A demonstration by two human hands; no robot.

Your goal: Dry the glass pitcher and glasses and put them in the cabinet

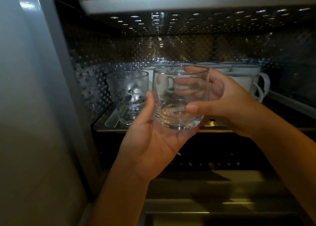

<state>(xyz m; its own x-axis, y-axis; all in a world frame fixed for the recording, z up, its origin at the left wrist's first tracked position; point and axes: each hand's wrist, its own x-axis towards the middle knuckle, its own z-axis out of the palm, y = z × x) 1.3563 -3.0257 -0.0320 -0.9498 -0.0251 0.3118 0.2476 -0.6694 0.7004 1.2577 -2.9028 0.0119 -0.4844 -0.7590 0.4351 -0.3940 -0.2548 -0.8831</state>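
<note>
Two clear glass tumblers are in view. The held tumbler is short and round, with smooth walls, a thick base and a small pale patch near the bottom. It is upright at the front edge of the cabinet shelf. The left hand cups its base, thumb up the side. The right hand curls round its far wall, thumb on the near side. The second tumbler stands on the shelf, just left. The shelf is shiny perforated metal. White mugs with loop handles stand behind, perhaps six; dim light prevents a firm count.
</note>
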